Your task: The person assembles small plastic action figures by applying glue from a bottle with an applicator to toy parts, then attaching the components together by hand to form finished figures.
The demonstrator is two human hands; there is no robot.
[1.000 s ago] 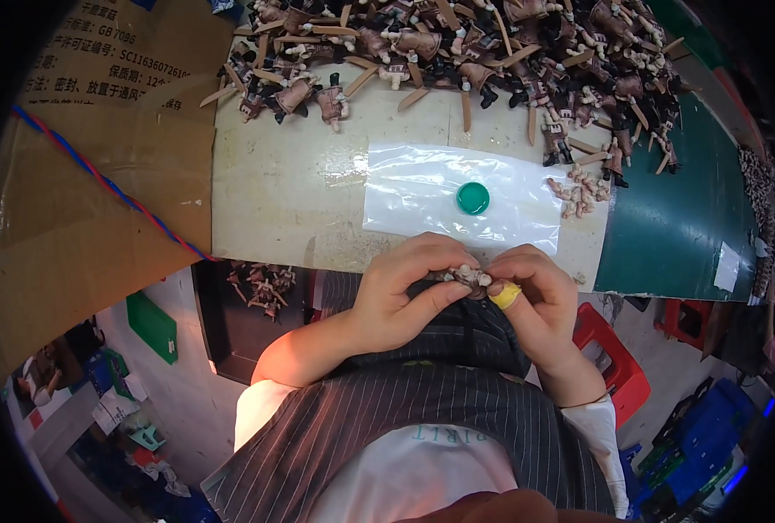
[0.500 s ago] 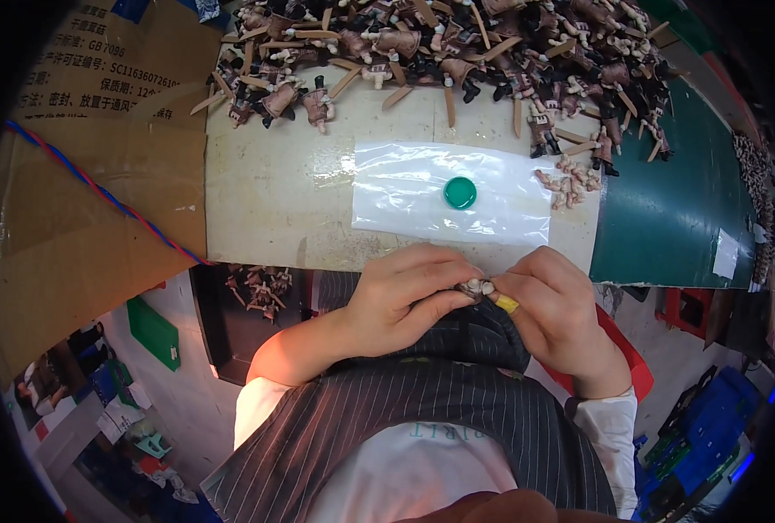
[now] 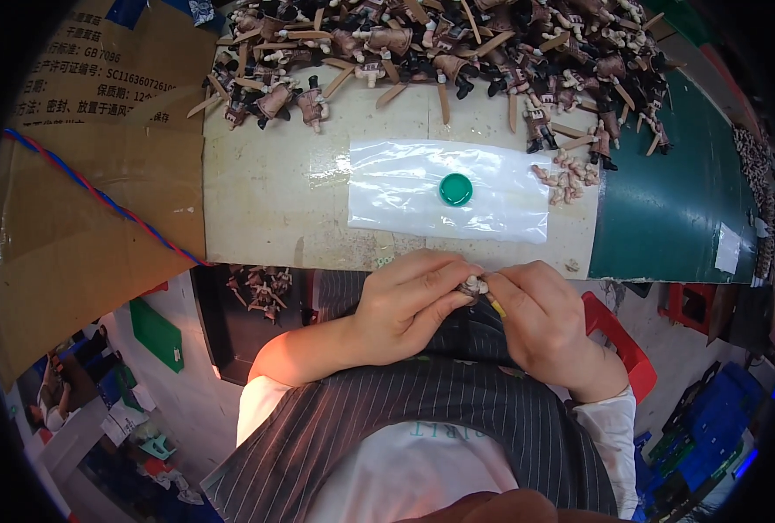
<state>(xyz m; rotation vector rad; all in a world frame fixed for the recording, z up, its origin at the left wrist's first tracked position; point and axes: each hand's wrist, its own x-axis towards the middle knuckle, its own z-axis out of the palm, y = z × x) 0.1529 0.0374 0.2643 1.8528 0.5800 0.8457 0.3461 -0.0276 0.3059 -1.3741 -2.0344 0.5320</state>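
Observation:
My left hand [image 3: 411,305] is closed on a small figurine [image 3: 472,286], of which a pale and a brownish part show between thumb and fingers. Close against it, my right hand [image 3: 540,315] is closed in a pinch, its fingertips touching or nearly touching the figurine. A bit of something yellow [image 3: 497,307] peeks out under the right fingers; its kind is hidden. Both hands are in front of the table's near edge, above my lap. Beyond them a clear plastic sheet [image 3: 387,205] lies on the table, with a round green cap [image 3: 455,189] on it.
A heap of painted figurines [image 3: 387,39] with flat wooden-coloured pieces covers the table's far side. Small pale parts [image 3: 568,177] lie right of the sheet. A cardboard sheet [image 3: 100,200] stands left; a dark tray [image 3: 217,336] holding more figurines is below. A red stool [image 3: 622,349] is at right.
My right hand has turned and shifted slightly, so less of the yellow thing shows. The left hand stays nearly still, holding the figurine.

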